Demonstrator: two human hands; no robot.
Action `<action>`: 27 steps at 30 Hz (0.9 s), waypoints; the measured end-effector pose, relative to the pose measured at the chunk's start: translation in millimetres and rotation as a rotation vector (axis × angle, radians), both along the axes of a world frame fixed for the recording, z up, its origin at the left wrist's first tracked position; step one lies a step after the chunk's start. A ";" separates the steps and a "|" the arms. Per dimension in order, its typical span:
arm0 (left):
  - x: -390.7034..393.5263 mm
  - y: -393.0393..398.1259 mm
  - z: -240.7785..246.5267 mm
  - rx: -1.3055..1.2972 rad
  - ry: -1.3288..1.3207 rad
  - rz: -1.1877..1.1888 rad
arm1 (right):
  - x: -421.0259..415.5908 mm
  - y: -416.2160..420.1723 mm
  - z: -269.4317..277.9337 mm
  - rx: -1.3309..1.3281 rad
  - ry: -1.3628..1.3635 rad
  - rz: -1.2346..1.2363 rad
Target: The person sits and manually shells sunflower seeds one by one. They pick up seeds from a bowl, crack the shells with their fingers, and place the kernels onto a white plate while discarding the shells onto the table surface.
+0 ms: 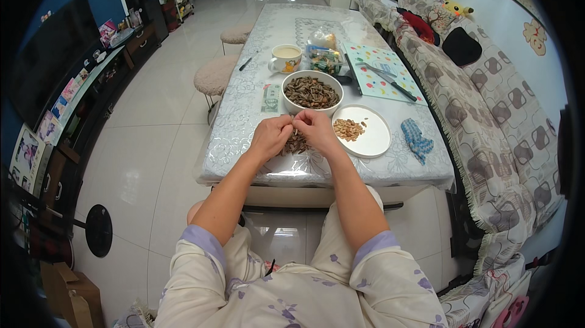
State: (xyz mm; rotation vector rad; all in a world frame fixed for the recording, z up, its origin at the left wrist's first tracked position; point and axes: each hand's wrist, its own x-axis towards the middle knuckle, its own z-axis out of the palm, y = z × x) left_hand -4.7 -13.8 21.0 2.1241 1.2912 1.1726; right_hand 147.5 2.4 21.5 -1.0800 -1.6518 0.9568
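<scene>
My left hand [273,134] and my right hand [315,129] meet fingertip to fingertip just in front of a white bowl [312,93] full of brown, elongated seeds or nuts in their shells. Both hands have their fingers pinched together; whatever lies between them is too small to make out. Beneath the hands is a pile of brown shells [295,143] on the table, partly hidden by them. At the right, a round white plate [377,138] holds a small heap of pale tan kernels [348,129] on its left side.
The table [233,145] has a clear patterned cover. A banknote [271,98], a mug [286,59] with a pale drink, a plastic food container [325,59], a cutting board [384,72] with a knife [395,86], and a blue checked cloth [416,140] surround the bowl and plate. A sofa stands at right.
</scene>
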 end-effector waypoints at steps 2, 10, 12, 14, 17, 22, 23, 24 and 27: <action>-0.1 0.5 -0.8 0.021 -0.001 -0.023 | 0.7 0.2 0.7 0.025 -0.023 -0.012; 3.4 -0.6 0.1 0.054 -0.028 -0.026 | -0.9 6.3 -6.9 -0.065 0.168 -0.012; 3.8 -0.3 0.0 0.023 -0.018 -0.001 | 1.0 6.3 -5.7 -0.103 0.215 -0.012; 3.7 0.3 -0.5 0.005 0.000 0.031 | 4.6 6.0 -1.9 -0.133 0.217 -0.039; 4.1 0.9 -2.1 0.006 0.050 0.079 | 18.3 6.4 7.9 -0.150 0.171 -0.120; 8.7 1.2 -4.6 0.054 0.170 0.126 | 55.6 17.4 8.0 0.006 -0.131 -0.349; 8.8 0.9 -4.3 0.051 0.179 0.129 | 61.0 18.3 5.9 0.017 -0.195 -0.395; 8.5 0.3 -3.7 0.048 0.189 0.132 | 62.8 13.8 11.7 0.027 -0.258 -0.440; 8.6 -1.1 -2.4 0.059 0.179 0.139 | 71.4 13.5 13.0 0.016 -0.428 -0.537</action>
